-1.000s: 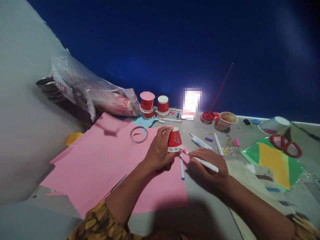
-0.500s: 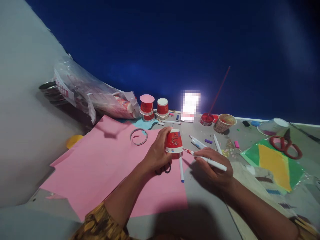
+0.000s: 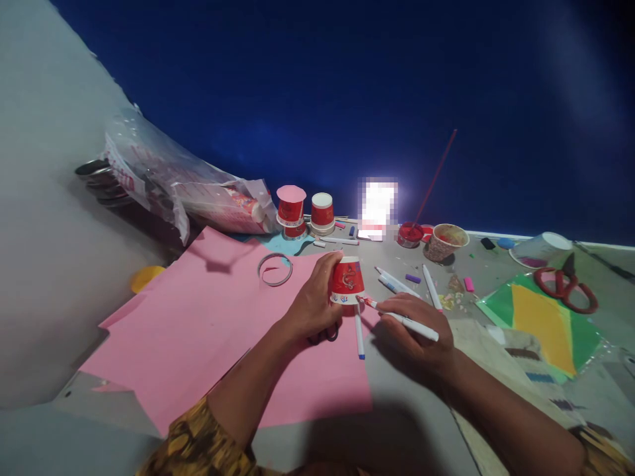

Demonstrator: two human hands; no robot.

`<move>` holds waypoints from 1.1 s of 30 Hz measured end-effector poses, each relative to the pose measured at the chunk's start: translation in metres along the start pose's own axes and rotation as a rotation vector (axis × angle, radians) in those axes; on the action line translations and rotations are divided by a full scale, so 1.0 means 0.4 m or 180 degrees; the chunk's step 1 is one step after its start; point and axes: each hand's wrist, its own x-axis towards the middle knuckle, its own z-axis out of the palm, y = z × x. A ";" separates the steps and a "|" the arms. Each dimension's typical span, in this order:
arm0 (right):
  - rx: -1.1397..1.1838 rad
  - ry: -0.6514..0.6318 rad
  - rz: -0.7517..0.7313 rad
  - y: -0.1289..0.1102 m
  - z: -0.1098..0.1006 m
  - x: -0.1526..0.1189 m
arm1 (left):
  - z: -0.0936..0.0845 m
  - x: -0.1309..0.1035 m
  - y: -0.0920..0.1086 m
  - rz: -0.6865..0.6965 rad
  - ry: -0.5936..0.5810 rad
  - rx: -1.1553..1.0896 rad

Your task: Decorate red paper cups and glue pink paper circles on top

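The red paper cup (image 3: 348, 274) stands mouth down over the pink paper (image 3: 208, 317), pinched from its left side by the left hand (image 3: 312, 299). From the right, the right hand (image 3: 421, 320) grips a white marker (image 3: 415, 326), slanting up leftward, its red tip at or near the cup's rim. A blue-ended pen (image 3: 360, 338) lies just below; red-handled scissors (image 3: 560, 287) sit well off right.

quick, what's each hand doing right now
Left hand: closed around the red paper cup.
Right hand: closed on a white marker, its red tip at the cup's white rim.
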 end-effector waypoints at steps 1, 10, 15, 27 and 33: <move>-0.0001 -0.0018 -0.0003 0.001 0.001 0.000 | 0.000 -0.001 0.000 -0.0005 -0.0003 0.0006; 0.0034 -0.0151 -0.0039 -0.002 -0.005 0.004 | -0.003 -0.007 0.014 -0.0433 -0.0147 -0.0157; 0.0015 -0.0083 -0.0098 -0.007 -0.003 0.007 | -0.002 0.001 0.005 -0.0239 -0.0127 -0.0029; -0.0007 0.0049 0.0046 0.000 -0.002 -0.002 | -0.007 0.006 0.007 -0.0049 -0.0053 0.0195; 0.0069 -0.0074 0.0050 0.000 -0.005 -0.005 | -0.005 0.003 0.010 -0.0162 -0.0050 0.0157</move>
